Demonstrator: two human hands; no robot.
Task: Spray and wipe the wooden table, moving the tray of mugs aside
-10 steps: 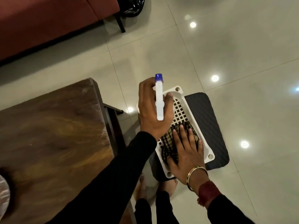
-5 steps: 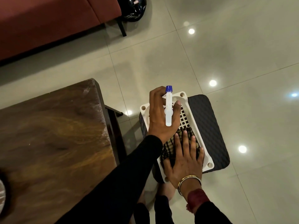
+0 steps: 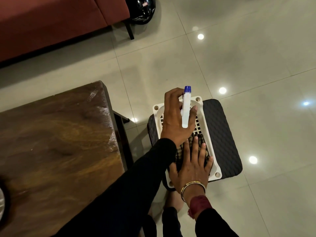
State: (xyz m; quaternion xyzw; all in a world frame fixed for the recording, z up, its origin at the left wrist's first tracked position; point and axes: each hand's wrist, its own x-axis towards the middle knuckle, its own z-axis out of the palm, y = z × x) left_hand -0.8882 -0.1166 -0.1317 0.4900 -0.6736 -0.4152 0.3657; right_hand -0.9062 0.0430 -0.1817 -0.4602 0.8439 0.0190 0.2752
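Note:
My left hand (image 3: 176, 117) grips a white spray bottle (image 3: 185, 110) with a blue nozzle tip, held over the far end of a white plastic stool (image 3: 212, 147). My right hand (image 3: 191, 165) lies flat, fingers spread, on a checked cloth (image 3: 205, 144) on the stool's perforated top. The wooden table (image 3: 56, 139) fills the left side and shines wet near its right edge. A pale rounded edge of something (image 3: 1, 202) shows at the table's left border; I cannot tell what it is.
The stool stands on a dark textured mat (image 3: 222, 134) to the right of the table. A red sofa (image 3: 51, 21) runs along the top left with a black helmet (image 3: 142, 9) beside its leg. Glossy tiled floor (image 3: 239, 57) lies all around.
My left hand has carried the spray bottle down and to the right, over the stool's far end. My right hand has stayed flat on the cloth.

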